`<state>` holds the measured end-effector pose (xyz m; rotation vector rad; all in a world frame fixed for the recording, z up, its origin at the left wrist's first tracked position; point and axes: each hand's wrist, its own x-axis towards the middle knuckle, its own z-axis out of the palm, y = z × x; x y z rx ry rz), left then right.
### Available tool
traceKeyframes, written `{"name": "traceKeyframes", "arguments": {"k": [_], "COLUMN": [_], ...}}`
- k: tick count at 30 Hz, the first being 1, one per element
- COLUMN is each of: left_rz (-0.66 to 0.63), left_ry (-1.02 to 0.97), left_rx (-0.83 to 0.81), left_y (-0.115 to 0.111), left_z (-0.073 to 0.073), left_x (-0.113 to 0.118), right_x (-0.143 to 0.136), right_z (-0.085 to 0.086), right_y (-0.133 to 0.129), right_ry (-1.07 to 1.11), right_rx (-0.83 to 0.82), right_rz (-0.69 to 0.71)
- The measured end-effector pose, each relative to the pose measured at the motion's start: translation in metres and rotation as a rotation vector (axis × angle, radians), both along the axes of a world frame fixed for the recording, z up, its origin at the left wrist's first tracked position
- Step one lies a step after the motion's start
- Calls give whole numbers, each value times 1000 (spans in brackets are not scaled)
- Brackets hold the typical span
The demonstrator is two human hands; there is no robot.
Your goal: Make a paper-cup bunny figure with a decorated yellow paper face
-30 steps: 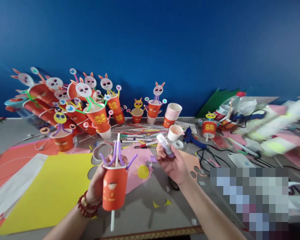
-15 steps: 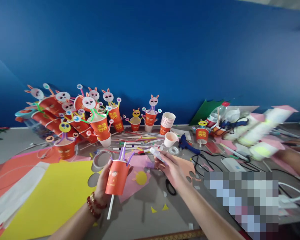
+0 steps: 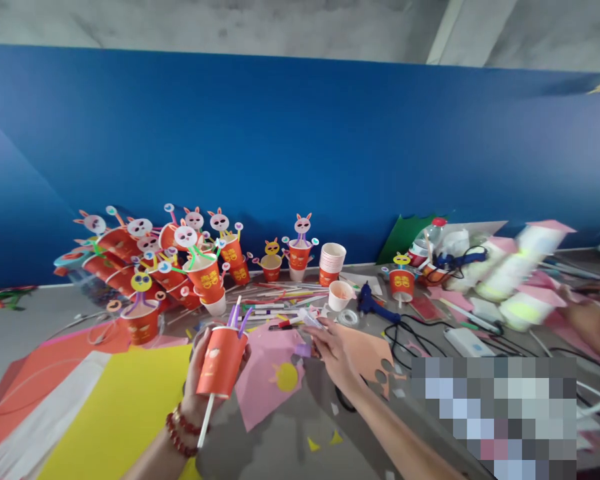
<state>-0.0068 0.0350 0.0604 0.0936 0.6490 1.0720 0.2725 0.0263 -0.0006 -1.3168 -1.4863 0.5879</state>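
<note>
My left hand (image 3: pixel 196 373) is wrapped round a red paper cup (image 3: pixel 222 363), tilted a little. Purple strips and a white stick end rise from its mouth, and the white stick (image 3: pixel 206 421) comes out below its base. My right hand (image 3: pixel 333 347) reaches over the table with its fingers closed round a small whitish object (image 3: pixel 310 320), blurred and hard to name. Below and left of that hand lies pink paper (image 3: pixel 260 383) bearing a yellow round cutout with ears (image 3: pixel 285 377). A small purple piece (image 3: pixel 303 349) rests beside the right fingertips.
Decorated cups (image 3: pixel 205 279) crowd the back left. Stacked cups (image 3: pixel 332 257), a white cup (image 3: pixel 340 295), a blue glue gun (image 3: pixel 373 303) and cables are behind and right. Yellow paper (image 3: pixel 120 407) covers the left. Another person's hand (image 3: pixel 587 320) is at far right.
The view has tilted up, showing more wall above. My left hand and the cup have shifted slightly left and lean more. My right hand still holds the whitish object, slightly lower in view.
</note>
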Motion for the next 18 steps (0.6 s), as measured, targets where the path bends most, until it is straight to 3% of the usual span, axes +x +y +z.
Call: {"name": "traceKeyframes", "arguments": {"k": [5,8,11,14,18], "left_rz": [51,-26,-121,-203,-290], "left_ry": [83,70,27,-16,-2], "left_rx": [-11,-44,-37,144,485], "left_y": [1,2,3,2,-4], "left_z": [-2,-11,-21,-24,-15], "left_x": [0,2,6,10,17], "right_x": [1,-5,-11,-15,-23], "right_z": [-1,1,5,19,51], "right_y": [-13,-15,-10,-8,-14], "right_ry": [-295,-447,-450,-325,-200], "right_rx": [-120,-206,-259,-244,-150], "right_rz": [43,24,-1,22,107]}}
